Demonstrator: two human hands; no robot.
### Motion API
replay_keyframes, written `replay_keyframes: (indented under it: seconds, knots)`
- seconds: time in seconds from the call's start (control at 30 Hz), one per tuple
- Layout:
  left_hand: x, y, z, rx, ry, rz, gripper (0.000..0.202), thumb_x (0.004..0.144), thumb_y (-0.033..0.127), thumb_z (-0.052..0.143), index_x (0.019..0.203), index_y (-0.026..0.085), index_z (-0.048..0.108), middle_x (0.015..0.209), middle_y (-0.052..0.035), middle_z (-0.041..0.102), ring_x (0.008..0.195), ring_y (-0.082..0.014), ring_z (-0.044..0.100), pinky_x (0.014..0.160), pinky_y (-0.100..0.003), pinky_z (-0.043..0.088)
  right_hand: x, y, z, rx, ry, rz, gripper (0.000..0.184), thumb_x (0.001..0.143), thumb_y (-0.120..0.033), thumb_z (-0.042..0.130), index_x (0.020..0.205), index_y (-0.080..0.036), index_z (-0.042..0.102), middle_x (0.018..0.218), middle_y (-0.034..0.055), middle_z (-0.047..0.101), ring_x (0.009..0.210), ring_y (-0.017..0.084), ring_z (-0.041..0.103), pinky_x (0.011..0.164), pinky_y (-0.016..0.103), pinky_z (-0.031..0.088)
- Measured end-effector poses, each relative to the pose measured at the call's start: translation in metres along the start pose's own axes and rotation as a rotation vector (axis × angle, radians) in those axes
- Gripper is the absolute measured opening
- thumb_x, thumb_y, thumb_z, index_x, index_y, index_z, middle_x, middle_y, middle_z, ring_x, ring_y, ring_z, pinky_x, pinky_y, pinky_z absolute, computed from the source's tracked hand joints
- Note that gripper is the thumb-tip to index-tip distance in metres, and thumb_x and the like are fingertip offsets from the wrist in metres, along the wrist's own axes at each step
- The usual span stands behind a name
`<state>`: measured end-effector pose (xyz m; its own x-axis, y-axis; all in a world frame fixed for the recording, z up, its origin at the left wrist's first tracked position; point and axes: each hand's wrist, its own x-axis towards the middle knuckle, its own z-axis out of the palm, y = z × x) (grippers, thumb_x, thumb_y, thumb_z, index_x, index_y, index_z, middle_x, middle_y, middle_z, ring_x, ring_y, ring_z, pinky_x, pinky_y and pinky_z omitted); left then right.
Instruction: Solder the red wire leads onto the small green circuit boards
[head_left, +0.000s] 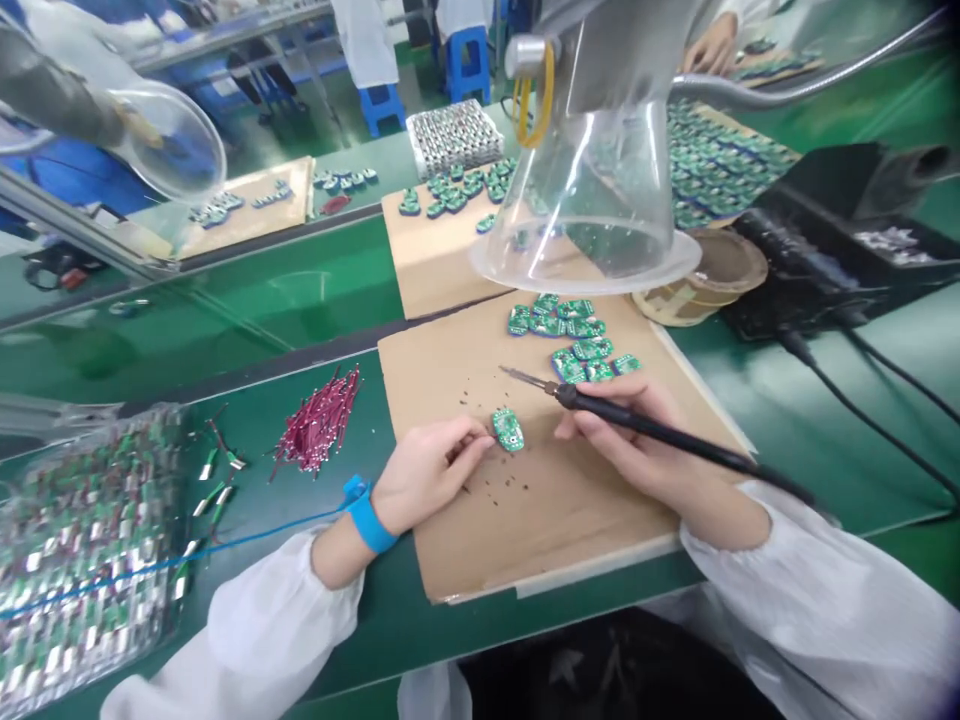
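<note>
In the head view, we see the board (508, 430) lying on the cardboard (570, 525) on the desk (390, 605), between our two hands. Our left hand (431, 465) is just left of the board, thumb and fingertips drawn narrow at its left edge; we cannot tell whether they pinch it. Our right hand (634, 425), to the right of the board and apart from it, is closed around the iron (675, 435), whose tip points left, beyond the board and clear of it. More boards (574, 325) sit in a cluster beyond the board, to its right, with the clear hood (592, 225) farther beyond. Red wires (319, 420) lie in a pile well left of the board.
</note>
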<state>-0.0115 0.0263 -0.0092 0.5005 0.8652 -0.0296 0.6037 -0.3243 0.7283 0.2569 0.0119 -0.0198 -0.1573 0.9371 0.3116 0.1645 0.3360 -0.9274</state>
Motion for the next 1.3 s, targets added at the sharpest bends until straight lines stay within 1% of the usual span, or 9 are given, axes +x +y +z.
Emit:
replay_keyframes:
  seconds: [0.13, 0.23, 0.3, 0.4, 0.53, 0.67, 0.77, 1.07, 1.3]
  knots:
    - [-0.002, 0.005, 0.002, 0.07, 0.033, 0.04, 0.018, 0.103, 0.032, 0.055, 0.097, 0.023, 0.069, 0.074, 0.0021, 0.065, 0.062, -0.0121, 0.058, 0.059, -0.024, 0.044, -0.002, -0.003, -0.005, 0.025, 0.114, 0.02, 0.013, 0.098, -0.035, 0.066, 0.104, -0.026, 0.059, 0.066, -0.003, 0.069, 0.057, 0.016, 0.068, 0.056, 0.031, 0.056]
    - [-0.004, 0.01, 0.004, 0.044, 0.089, 0.044, 0.017, 0.102, 0.029, 0.055, 0.094, 0.02, 0.067, 0.096, -0.003, 0.063, 0.067, -0.0112, 0.056, 0.065, -0.026, 0.047, -0.002, -0.003, -0.008, -0.027, 0.188, 0.025, 0.013, 0.096, -0.039, 0.067, 0.093, -0.028, 0.063, 0.065, -0.0017, 0.064, 0.05, 0.015, 0.06, 0.049, 0.032, 0.05]
    - [-0.005, 0.012, 0.006, 0.02, 0.116, 0.039, 0.014, 0.101, 0.025, 0.056, 0.091, 0.019, 0.064, 0.111, -0.0063, 0.06, 0.067, -0.0099, 0.054, 0.066, -0.027, 0.048, -0.001, -0.004, -0.009, -0.094, 0.165, 0.008, 0.013, 0.095, -0.04, 0.067, 0.09, -0.028, 0.064, 0.073, 0.0009, 0.066, 0.053, 0.015, 0.059, 0.05, 0.033, 0.049]
    - [-0.006, 0.011, 0.007, -0.024, 0.103, 0.05, 0.011, 0.099, 0.019, 0.056, 0.088, 0.018, 0.06, 0.122, -0.006, 0.06, 0.062, -0.0077, 0.05, 0.064, -0.027, 0.047, 0.001, -0.007, -0.011, -0.157, 0.07, -0.064, 0.011, 0.095, -0.036, 0.066, 0.091, -0.026, 0.065, 0.072, 0.0012, 0.066, 0.055, 0.016, 0.059, 0.048, 0.032, 0.047]
    - [-0.006, 0.009, 0.007, -0.03, 0.047, 0.08, 0.011, 0.099, 0.018, 0.056, 0.088, 0.019, 0.058, 0.126, -0.0033, 0.063, 0.062, -0.007, 0.05, 0.064, -0.026, 0.046, 0.002, -0.011, -0.012, -0.174, 0.004, -0.105, 0.005, 0.095, -0.031, 0.066, 0.093, -0.026, 0.064, 0.066, -0.0007, 0.063, 0.046, 0.013, 0.052, 0.039, 0.03, 0.038]
    - [-0.005, 0.01, 0.008, -0.002, 0.055, 0.078, 0.013, 0.099, 0.018, 0.055, 0.086, 0.019, 0.056, 0.127, -0.003, 0.065, 0.066, -0.008, 0.053, 0.065, -0.026, 0.046, 0.002, -0.011, -0.012, -0.168, -0.028, -0.088, 0.004, 0.095, -0.031, 0.066, 0.095, -0.028, 0.065, 0.059, -0.003, 0.058, 0.042, 0.013, 0.049, 0.037, 0.03, 0.035]
    - [-0.004, 0.01, 0.009, 0.013, 0.064, 0.07, 0.014, 0.1, 0.017, 0.054, 0.086, 0.019, 0.055, 0.126, -0.0038, 0.066, 0.068, -0.0091, 0.055, 0.065, -0.026, 0.046, 0.001, -0.009, -0.013, -0.196, -0.029, -0.088, 0.005, 0.094, -0.033, 0.067, 0.095, -0.029, 0.066, 0.063, -0.0019, 0.061, 0.045, 0.014, 0.052, 0.039, 0.031, 0.038]
    - [-0.003, 0.01, 0.01, -0.003, 0.078, 0.046, 0.016, 0.1, 0.018, 0.054, 0.084, 0.018, 0.055, 0.126, -0.0034, 0.067, 0.061, -0.0073, 0.049, 0.062, -0.025, 0.044, 0.001, -0.008, -0.012, -0.255, -0.038, -0.111, 0.005, 0.092, -0.031, 0.07, 0.095, -0.029, 0.068, 0.071, 0.0007, 0.069, 0.054, 0.018, 0.061, 0.047, 0.033, 0.046]
    - [-0.003, 0.01, 0.009, 0.001, 0.074, 0.042, 0.016, 0.1, 0.018, 0.054, 0.084, 0.018, 0.055, 0.125, -0.003, 0.067, 0.062, -0.0076, 0.05, 0.063, -0.025, 0.044, 0.001, -0.006, -0.012, -0.287, -0.051, -0.122, 0.006, 0.092, -0.029, 0.07, 0.096, -0.028, 0.066, 0.072, 0.0, 0.068, 0.054, 0.016, 0.061, 0.048, 0.033, 0.045]
